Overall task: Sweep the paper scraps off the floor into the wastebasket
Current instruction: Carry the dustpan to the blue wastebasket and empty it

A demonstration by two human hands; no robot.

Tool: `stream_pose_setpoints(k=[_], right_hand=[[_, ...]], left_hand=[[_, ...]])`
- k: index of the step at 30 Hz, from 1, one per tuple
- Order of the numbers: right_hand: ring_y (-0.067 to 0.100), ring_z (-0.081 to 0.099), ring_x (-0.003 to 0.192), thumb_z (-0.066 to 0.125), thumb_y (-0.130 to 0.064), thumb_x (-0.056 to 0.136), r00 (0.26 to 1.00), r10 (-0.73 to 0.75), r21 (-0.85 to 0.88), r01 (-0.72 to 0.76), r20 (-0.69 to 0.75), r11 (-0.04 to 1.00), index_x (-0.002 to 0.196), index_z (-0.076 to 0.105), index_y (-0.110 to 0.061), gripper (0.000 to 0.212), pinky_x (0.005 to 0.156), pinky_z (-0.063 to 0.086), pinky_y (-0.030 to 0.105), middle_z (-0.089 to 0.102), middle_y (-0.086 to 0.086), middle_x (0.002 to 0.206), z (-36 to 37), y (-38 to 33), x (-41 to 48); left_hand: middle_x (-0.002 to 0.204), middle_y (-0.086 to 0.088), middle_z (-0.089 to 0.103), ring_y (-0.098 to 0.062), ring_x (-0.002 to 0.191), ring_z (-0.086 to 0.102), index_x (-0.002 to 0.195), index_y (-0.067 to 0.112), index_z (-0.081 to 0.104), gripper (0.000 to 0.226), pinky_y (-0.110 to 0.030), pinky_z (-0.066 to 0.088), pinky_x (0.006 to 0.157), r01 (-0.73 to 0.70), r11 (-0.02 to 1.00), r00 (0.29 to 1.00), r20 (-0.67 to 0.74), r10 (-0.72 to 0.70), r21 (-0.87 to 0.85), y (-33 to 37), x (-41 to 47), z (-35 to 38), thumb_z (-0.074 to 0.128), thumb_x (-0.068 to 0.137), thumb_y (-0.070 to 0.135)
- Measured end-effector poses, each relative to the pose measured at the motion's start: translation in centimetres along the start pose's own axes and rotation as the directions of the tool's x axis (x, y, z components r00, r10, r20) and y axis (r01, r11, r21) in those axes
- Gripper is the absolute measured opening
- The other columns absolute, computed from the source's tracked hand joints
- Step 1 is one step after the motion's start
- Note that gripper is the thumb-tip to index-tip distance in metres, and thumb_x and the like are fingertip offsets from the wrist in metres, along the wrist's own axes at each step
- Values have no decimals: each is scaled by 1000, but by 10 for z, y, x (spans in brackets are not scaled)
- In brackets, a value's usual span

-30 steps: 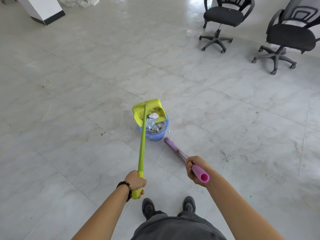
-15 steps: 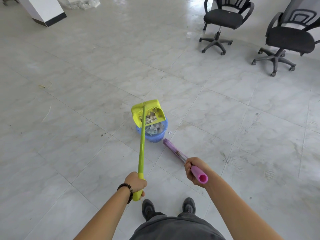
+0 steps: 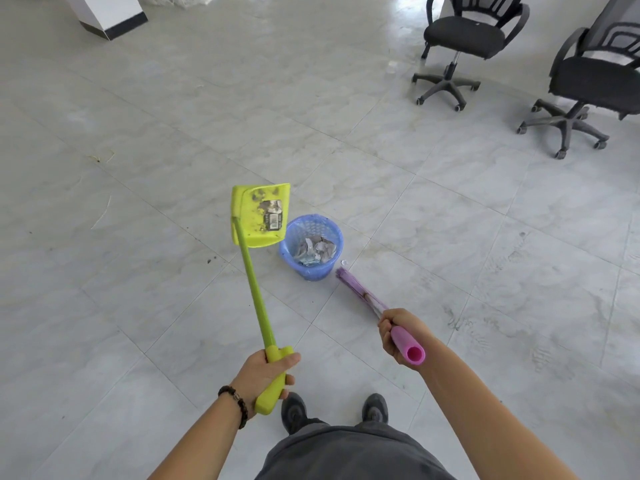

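**A:** so where's the paper at?

**B:** crumpled scraps point(image 3: 317, 249) are sitting inside the basket point(image 3: 313, 270), the blue mesh one standing upright on the floor point(image 3: 450, 220). One pale bit point(image 3: 344, 262) lies just right of the basket. Could be paper, too small to call tbh.

**A:** and the dustpan?

**B:** yellow dustpan point(image 3: 258, 220) is held in the air just left of the basket. It overlaps the basket's left rim from this angle, and I can't tell if they touch. Its flat grimy face is toward the camera, with a barcode sticker point(image 3: 273, 216) on it. The long handle runs back from the basket to the left hand point(image 3: 266, 372), which has its fingers wrapped round the grip and the thumb across the top. Beaded bracelet point(image 3: 237, 405) on that wrist.

**A:** broom?

**B:** purple broom point(image 3: 360, 292), bristle tips down just near-right of the basket, close to that pale bit and clear of the basket itself. Right hand point(image 3: 394, 332) is clenched round the pink handle, and the open tube end points at the camera.

**A:** anything else around?

**B:** two dark shoes point(image 3: 293, 408) on the near side of the basket. Two black chairs point(image 3: 460, 39) well beyond it to the right. A white pillar base point(image 3: 107, 15) is far beyond it to the left. There are some thin straw-like bits point(image 3: 100, 157) well left of it too.
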State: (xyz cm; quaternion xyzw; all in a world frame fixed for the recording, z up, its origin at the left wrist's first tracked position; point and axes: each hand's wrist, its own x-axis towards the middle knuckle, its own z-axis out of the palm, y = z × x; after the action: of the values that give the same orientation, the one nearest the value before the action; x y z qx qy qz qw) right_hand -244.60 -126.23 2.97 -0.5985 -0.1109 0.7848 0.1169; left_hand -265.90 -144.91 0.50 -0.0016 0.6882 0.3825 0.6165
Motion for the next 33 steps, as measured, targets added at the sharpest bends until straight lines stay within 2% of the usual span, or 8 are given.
stream_pose_setpoints(k=[3, 5, 7, 10, 14, 19, 24, 33], right_hand=[[10, 48, 34, 45, 1, 90, 998, -47, -158, 41, -35, 987, 74, 49, -6, 17, 34, 43, 19, 51, 4, 48, 6, 0, 7], [11, 44, 34, 45, 3, 88, 995, -77, -255, 58, -64, 965, 73, 50, -4, 17, 35, 42, 19, 49, 4, 47, 10, -1, 13], [11, 43, 34, 45, 5, 87, 991, -104, -315, 71, -89, 946, 74, 51, -3, 16, 37, 42, 19, 49, 6, 49, 13, -2, 18], [11, 43, 33, 44, 7, 88, 986, -130, -366, 83, -106, 927, 77, 52, -1, 15, 37, 41, 18, 47, 7, 53, 17, -8, 30], [9, 46, 35, 47, 5, 88, 981, -124, -427, 49, -150, 903, 89, 53, 0, 8, 38, 42, 18, 48, 8, 60, 16, -16, 57], [15, 45, 38, 53, -5, 91, 969, -97, -610, -63, -226, 790, 98, 52, 1, 9, 39, 40, 21, 50, 9, 56, 5, -10, 82], [9, 42, 33, 55, -3, 87, 967, 25, -499, -154, -255, 853, 84, 52, -6, 4, 34, 35, 18, 49, 2, 50, -16, -1, 67], [9, 43, 36, 56, -4, 88, 971, -10, -405, -90, -238, 910, 91, 55, -2, 4, 35, 36, 18, 50, 1, 50, -20, -13, 51]], left_hand=[[58, -13, 54, -20, 42, 50, 79, -1, 53, 9, -27, 43, 44, 211, 969, 976, -78, -202, 129, 0, 6, -9, 55, 88, -2], [49, -7, 43, -16, 35, 38, 73, 4, 48, 14, -20, 34, 37, 198, 977, 959, -223, -177, 75, 2, 13, -13, 48, 85, -4], [50, -4, 39, -12, 32, 32, 69, 6, 46, 21, -15, 28, 34, 156, 988, 945, -288, -153, -12, 4, 18, -14, 50, 87, -4], [50, -3, 36, -10, 29, 31, 69, 7, 45, 25, -13, 27, 33, 205, 976, 939, -266, -219, -80, -7, 22, -19, 52, 91, -3], [46, -2, 38, -9, 28, 33, 67, 8, 43, 27, -13, 28, 33, 356, 935, 906, -247, -344, 1, -34, 23, -27, 48, 90, -4], [43, -1, 39, -9, 30, 33, 63, 8, 44, 28, -14, 28, 33, 419, 903, 898, -187, -397, 94, -44, 31, -26, 48, 88, -4], [48, -2, 40, -9, 32, 35, 70, 7, 44, 20, -14, 28, 34, 428, 888, 904, -79, -421, 170, -26, 53, -9, 44, 86, -4], [40, 0, 33, -9, 26, 28, 65, 12, 34, 29, -11, 24, 31, 455, 845, 877, 23, -480, 281, 9, 102, 18, 36, 89, -4]])
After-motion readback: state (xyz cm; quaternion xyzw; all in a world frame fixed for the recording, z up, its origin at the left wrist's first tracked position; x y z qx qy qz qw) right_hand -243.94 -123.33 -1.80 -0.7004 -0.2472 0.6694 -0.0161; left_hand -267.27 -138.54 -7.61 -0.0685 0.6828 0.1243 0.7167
